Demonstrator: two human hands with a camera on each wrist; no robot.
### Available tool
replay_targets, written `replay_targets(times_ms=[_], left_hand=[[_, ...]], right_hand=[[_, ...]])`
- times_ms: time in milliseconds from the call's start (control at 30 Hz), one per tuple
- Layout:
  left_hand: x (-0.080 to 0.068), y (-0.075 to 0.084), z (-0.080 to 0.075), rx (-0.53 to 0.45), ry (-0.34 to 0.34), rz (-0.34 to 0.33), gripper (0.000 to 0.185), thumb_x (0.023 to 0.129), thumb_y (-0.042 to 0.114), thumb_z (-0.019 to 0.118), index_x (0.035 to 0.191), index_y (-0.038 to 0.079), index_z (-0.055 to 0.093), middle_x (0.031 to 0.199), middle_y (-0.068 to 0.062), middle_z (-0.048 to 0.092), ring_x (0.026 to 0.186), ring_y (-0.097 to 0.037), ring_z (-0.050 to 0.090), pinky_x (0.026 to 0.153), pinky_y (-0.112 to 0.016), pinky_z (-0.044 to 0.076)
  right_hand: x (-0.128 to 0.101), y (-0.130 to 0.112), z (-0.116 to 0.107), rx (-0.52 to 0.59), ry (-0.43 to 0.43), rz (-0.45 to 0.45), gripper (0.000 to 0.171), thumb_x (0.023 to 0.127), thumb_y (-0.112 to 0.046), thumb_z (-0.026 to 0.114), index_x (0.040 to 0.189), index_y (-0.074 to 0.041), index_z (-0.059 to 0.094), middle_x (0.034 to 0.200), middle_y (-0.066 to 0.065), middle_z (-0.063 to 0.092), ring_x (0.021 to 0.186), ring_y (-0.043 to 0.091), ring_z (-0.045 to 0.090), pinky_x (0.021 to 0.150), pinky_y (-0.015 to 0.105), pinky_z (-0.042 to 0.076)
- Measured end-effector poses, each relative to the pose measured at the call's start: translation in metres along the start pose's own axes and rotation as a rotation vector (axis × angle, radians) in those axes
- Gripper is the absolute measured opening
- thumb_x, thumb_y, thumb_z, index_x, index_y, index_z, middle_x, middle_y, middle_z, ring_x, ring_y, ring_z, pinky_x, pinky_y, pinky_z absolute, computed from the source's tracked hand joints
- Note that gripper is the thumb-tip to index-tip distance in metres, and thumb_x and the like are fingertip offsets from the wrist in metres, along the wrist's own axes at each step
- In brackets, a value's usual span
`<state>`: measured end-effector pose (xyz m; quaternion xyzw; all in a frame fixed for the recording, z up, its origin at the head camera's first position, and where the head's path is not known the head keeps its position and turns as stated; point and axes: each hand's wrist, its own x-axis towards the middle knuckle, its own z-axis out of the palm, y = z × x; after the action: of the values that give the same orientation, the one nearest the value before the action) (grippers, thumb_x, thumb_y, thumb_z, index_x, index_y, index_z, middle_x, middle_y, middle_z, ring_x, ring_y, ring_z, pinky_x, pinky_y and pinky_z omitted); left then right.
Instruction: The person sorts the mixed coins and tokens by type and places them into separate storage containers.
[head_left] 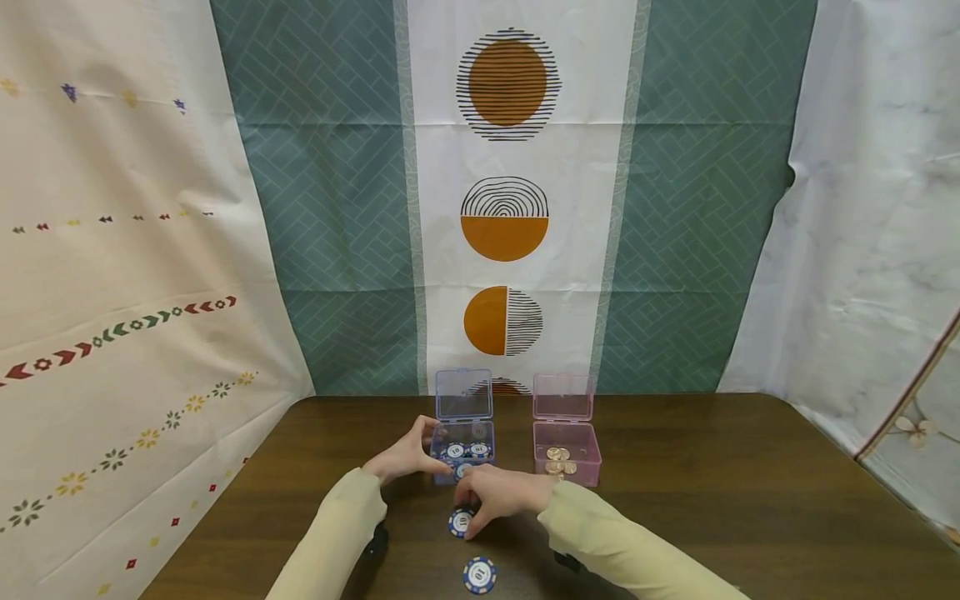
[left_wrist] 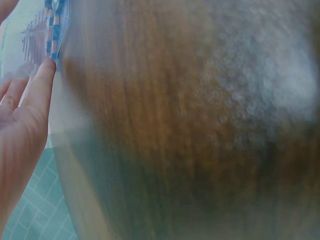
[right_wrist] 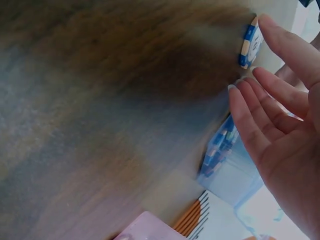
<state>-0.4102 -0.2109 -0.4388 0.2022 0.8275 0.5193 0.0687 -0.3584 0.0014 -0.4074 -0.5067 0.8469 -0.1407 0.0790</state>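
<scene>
Two hands low on the dark wooden table point(head_left: 750, 500), both working around the blue box point(head_left: 462, 450), my landmark. Left of it, my left hand point(head_left: 405, 456) rests against the box's left wall; the left wrist view shows straight fingers point(left_wrist: 42, 82) touching the box corner, nothing gripped. Blue box has its lid up and blue-white chips point(head_left: 467, 451) lying inside. Just in front of the box, my right hand point(head_left: 501, 493) hangs over a blue chip point(head_left: 461, 522), fingertips at its edge; the right wrist view shows fingers point(right_wrist: 250, 120) fairly straight beside the chip point(right_wrist: 249, 42) standing on edge, so touching, no clear pinch. Nearer me than the box, a second chip point(head_left: 479, 575) lies flat, apart from both hands. Right of the box, a pink box point(head_left: 566, 454), lid up, gold coins point(head_left: 559, 460) inside.
</scene>
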Motion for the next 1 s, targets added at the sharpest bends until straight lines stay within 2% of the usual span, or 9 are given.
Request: replay_targets(times_ms=[333, 500, 600, 733, 833, 1000], left_hand=[[-0.001, 0.001, 0.001, -0.009, -0.003, 0.003, 0.073, 0.069, 0.011, 0.079, 0.121, 0.003, 0.028, 0.127, -0.020, 0.037, 0.118, -0.041, 0.033, 0.090, -0.052, 0.033], [-0.002, 0.001, 0.001, -0.002, 0.010, 0.005, 0.072, 0.069, 0.011, 0.079, 0.120, 0.002, 0.028, 0.126, -0.019, 0.037, 0.118, -0.041, 0.032, 0.089, -0.053, 0.033], [-0.001, 0.001, 0.001, 0.005, 0.001, 0.002, 0.073, 0.069, 0.011, 0.079, 0.121, 0.002, 0.028, 0.127, -0.019, 0.035, 0.119, -0.043, 0.030, 0.088, -0.054, 0.033], [0.000, 0.000, 0.002, -0.007, -0.011, -0.011, 0.074, 0.069, 0.013, 0.079, 0.121, 0.003, 0.028, 0.128, -0.017, 0.035, 0.120, -0.042, 0.029, 0.088, -0.054, 0.033], [0.001, 0.001, 0.002, -0.018, -0.012, 0.002, 0.073, 0.069, 0.012, 0.079, 0.120, 0.002, 0.028, 0.128, -0.018, 0.037, 0.120, -0.041, 0.030, 0.088, -0.052, 0.035], [0.001, 0.002, 0.002, -0.015, -0.006, 0.001, 0.073, 0.068, 0.011, 0.079, 0.120, 0.002, 0.028, 0.128, -0.019, 0.037, 0.120, -0.041, 0.030, 0.089, -0.050, 0.034]], right_hand=[[-0.002, 0.001, 0.006, -0.017, 0.029, -0.033, 0.026, 0.073, -0.021, 0.077, 0.091, -0.006, 0.065, 0.081, -0.008, 0.051, 0.071, 0.000, 0.048, 0.061, 0.010, 0.038], [-0.003, -0.002, 0.008, -0.090, 0.029, -0.048, 0.011, 0.076, -0.016, 0.073, 0.084, -0.012, 0.065, 0.079, -0.011, 0.048, 0.068, -0.001, 0.044, 0.058, 0.009, 0.036], [-0.004, -0.003, 0.009, -0.099, 0.037, -0.063, 0.008, 0.078, -0.011, 0.071, 0.083, -0.014, 0.066, 0.081, -0.010, 0.047, 0.070, -0.001, 0.044, 0.060, 0.009, 0.036], [-0.006, 0.002, 0.006, -0.028, 0.032, -0.071, 0.013, 0.079, -0.011, 0.071, 0.090, -0.010, 0.065, 0.086, -0.007, 0.050, 0.075, 0.000, 0.049, 0.065, 0.009, 0.038], [-0.010, 0.007, 0.001, 0.027, 0.020, -0.074, 0.015, 0.078, -0.015, 0.072, 0.090, -0.009, 0.065, 0.085, -0.008, 0.054, 0.074, 0.001, 0.051, 0.064, 0.011, 0.040], [-0.022, 0.017, -0.007, 0.125, -0.042, -0.066, 0.026, 0.071, -0.020, 0.078, 0.091, -0.011, 0.065, 0.083, -0.012, 0.058, 0.074, 0.001, 0.053, 0.064, 0.014, 0.042]])
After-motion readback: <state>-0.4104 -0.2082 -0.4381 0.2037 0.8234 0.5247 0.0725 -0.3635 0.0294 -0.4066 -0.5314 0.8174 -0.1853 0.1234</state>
